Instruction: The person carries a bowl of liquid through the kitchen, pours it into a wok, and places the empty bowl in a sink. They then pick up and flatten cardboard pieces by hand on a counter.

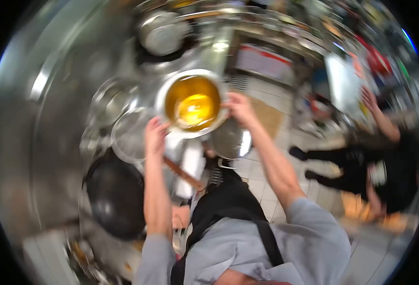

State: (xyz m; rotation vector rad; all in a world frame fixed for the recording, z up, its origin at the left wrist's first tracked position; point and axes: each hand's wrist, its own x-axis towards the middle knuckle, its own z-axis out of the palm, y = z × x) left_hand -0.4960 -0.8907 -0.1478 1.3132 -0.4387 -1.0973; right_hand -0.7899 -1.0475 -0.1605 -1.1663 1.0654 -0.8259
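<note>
A round metal pot point(193, 105) with amber, oil-like liquid in it is held up between my two hands. My left hand point(157, 131) grips its rim at the lower left, and my right hand point(238, 107) grips it on the right side. Just left of my left hand lies a round strainer point(132, 135), its mesh blurred. Below the pot, between my forearms, is a round metal lid or pan point(230, 138). A brown wooden handle point(183, 173) slants beside my left forearm.
A black wok point(114, 194) sits at the lower left, and metal bowls point(109, 102) stand above the strainer. A metal pan point(163, 34) is at the top. To the right, a person in black point(390, 166) stands on the tiled floor near a cluttered counter.
</note>
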